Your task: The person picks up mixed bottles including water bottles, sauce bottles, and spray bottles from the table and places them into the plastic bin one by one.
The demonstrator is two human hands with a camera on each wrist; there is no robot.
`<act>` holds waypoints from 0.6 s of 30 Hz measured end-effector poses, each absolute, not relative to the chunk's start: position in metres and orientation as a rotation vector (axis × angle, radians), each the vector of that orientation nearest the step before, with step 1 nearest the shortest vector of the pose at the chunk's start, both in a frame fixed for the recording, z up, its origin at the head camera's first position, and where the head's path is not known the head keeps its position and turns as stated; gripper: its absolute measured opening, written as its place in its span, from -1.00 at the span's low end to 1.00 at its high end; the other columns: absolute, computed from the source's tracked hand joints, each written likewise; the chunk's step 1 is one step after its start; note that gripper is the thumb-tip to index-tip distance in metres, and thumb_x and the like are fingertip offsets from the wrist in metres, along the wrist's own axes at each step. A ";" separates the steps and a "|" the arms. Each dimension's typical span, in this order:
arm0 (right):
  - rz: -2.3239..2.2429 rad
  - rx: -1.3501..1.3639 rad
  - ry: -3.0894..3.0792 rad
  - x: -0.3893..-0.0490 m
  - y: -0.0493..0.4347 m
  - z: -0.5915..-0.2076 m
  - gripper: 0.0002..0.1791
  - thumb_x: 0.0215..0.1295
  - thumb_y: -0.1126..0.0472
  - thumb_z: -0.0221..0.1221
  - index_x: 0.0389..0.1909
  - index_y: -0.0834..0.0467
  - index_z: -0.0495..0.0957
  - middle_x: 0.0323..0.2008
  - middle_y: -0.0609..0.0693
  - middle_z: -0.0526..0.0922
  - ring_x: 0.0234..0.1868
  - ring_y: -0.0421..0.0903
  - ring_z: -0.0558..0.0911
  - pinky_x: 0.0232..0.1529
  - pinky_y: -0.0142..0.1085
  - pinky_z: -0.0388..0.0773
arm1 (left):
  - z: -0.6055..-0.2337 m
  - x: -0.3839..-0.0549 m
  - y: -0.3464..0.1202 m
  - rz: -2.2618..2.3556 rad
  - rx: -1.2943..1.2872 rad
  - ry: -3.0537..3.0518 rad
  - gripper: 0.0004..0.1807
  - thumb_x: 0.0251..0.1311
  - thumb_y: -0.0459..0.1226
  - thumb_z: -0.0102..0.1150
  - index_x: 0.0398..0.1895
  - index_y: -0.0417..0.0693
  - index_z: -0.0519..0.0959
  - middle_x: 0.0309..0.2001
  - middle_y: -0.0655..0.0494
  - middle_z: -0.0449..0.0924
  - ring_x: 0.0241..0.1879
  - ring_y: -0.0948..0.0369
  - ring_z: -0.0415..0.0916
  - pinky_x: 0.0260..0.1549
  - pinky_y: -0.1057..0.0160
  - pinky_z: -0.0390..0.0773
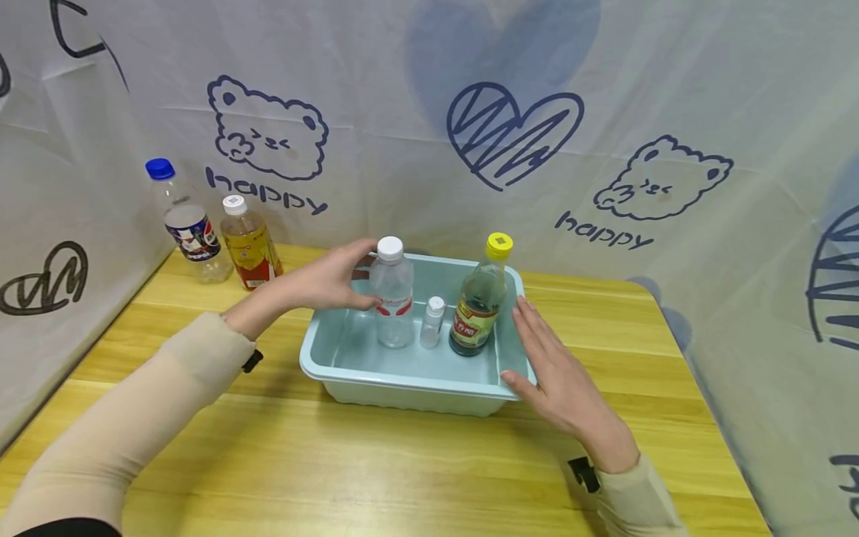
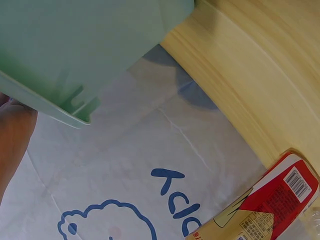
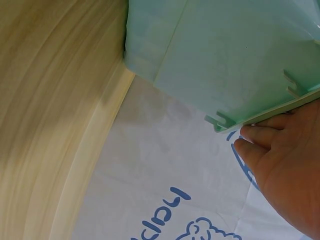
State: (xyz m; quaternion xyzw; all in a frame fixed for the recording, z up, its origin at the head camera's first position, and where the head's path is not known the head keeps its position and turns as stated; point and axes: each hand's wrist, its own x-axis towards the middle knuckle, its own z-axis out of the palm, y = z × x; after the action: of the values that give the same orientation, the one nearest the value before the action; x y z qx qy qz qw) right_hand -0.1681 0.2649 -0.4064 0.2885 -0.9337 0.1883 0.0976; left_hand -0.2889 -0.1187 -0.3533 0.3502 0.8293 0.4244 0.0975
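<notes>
If discernible, one tub [image 1: 409, 397], five bottles [image 1: 394, 283].

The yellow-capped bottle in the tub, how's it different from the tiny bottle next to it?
The yellow-capped bottle is big; the tiny bottle is much smaller and has a white cap. Dark liquid shows in the yellow-capped bottle; none shows in the tiny bottle. Both are in the tub.
</notes>
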 end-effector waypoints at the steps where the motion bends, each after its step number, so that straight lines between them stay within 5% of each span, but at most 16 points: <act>1: 0.558 0.853 -2.765 -0.168 0.265 -0.406 -0.03 0.55 -0.28 0.00 0.68 0.21 -0.12 0.69 0.08 -0.19 0.67 0.08 -0.10 0.64 -0.05 -0.04 | -0.354 -0.290 -0.119 1.254 1.035 2.451 -0.09 0.06 -0.56 0.46 0.48 -0.33 0.20 0.42 -0.28 0.31 0.41 -0.23 0.35 0.32 -0.11 0.51; 18: 0.568 0.865 -2.745 -0.169 0.265 -0.408 -0.04 0.56 -0.32 -0.05 0.68 0.20 -0.12 0.69 0.09 -0.18 0.67 0.08 -0.09 0.64 -0.06 -0.05 | -0.356 -0.293 -0.120 1.261 1.071 2.417 -0.07 0.12 -0.54 0.43 0.54 -0.37 0.17 0.49 -0.32 0.28 0.42 -0.22 0.35 0.36 -0.09 0.47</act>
State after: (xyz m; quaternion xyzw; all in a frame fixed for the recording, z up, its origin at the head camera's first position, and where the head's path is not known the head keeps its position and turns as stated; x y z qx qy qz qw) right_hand -0.1688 0.2652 -0.4081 0.2933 -0.9307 0.1924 0.1037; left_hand -0.2927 -0.1200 -0.3564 0.3635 0.8206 0.4280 0.1061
